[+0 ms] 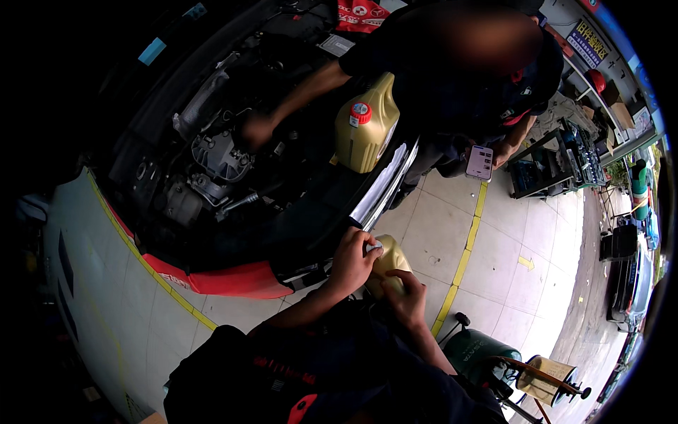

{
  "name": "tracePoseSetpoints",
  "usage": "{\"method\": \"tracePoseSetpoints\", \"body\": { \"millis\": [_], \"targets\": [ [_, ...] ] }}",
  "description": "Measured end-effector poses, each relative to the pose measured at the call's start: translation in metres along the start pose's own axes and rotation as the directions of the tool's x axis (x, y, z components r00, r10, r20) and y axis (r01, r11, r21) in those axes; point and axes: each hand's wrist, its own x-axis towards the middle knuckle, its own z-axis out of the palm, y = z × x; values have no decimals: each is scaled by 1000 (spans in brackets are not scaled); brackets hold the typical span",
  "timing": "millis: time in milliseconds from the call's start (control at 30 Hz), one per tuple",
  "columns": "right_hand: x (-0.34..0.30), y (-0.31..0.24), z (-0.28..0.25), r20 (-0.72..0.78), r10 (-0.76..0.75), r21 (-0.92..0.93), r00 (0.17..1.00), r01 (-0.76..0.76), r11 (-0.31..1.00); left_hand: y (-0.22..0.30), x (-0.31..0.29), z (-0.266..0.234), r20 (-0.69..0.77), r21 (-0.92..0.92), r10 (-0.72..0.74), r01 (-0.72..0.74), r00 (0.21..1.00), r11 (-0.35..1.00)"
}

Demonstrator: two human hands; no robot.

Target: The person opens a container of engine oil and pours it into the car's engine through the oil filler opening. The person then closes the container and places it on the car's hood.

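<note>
Close in front of my body, at the car's front edge, is a gold plastic oil jug (pixel 390 256). My right hand (pixel 406 298) is closed on its near side, fingers wrapped over the plastic. At the jug's top, my left hand (pixel 353 263) pinches with thumb and fingers; a small pale piece shows at the fingertips, too small to name. A second gold oil jug (pixel 366 134) with a red cap stands upright on the front of the engine bay (pixel 233 205). Across from me a co-worker's hand (pixel 259 132) reaches over the engine, while their other hand holds a phone (pixel 479 163).
A red cover (pixel 219 278) drapes the car's fender side. To the right, a dark tool cart (pixel 544 169) stands beyond a yellow floor line (pixel 462 261). A green tank (pixel 480 357) with a clear canister (pixel 544 378) sits close to my right arm.
</note>
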Motion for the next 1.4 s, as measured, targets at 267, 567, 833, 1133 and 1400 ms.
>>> {"method": "tracePoseSetpoints", "body": {
  "millis": [267,567,833,1133,1400],
  "targets": [
    [0,-9,4,-77,-35,9,996,36,999,-4,8,1,46,-15,171,-171,984,985],
    [-25,-14,-6,-204,-16,-56,979,5,998,5,35,-21,381,-219,345,-279,858,935],
    [-59,11,0,-351,-80,-19,933,78,997,38,56,-4,780,38,484,-802,397,597],
    [-93,36,-19,-386,72,43,920,-60,997,93,60,62,998,-57,7,-948,-58,313],
    [-102,52,-62,-328,7,-35,945,-19,999,106,62,105,987,-112,-34,-837,-155,536]
  ]
}}
